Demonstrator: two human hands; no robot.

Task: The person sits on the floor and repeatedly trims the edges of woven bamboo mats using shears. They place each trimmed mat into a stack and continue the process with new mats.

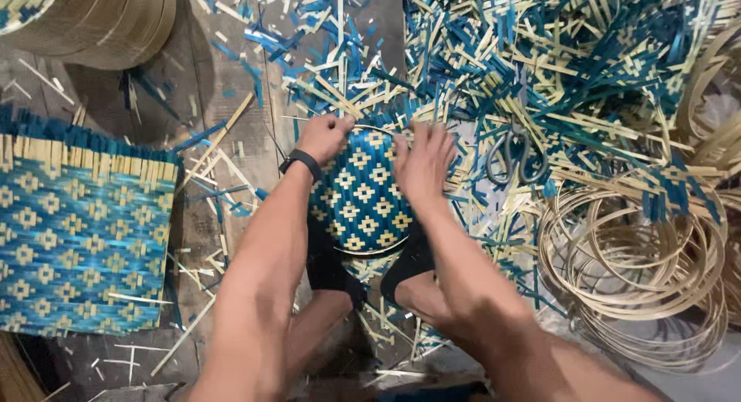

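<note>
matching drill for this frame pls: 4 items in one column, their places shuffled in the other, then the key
1 scissors
2 flat woven mat
3 coiled hoops
4 round woven piece

A on the floor at far left
B under both hands, left hand and right hand
C on the strip scraps, right of the hands
D piled at lower right

Pairs: 1-C, 2-A, 3-D, 4-B

Worn grey wooden plank floor (224, 78) down below, littered with loose teal and pale bamboo strip offcuts (540, 54). Flat woven teal-and-straw patterned mat (77, 240) lying left, coiled pale cane hoops (641, 255) piled right, stacked round woven trays (100, 20) top left. Dim, even light.
</note>
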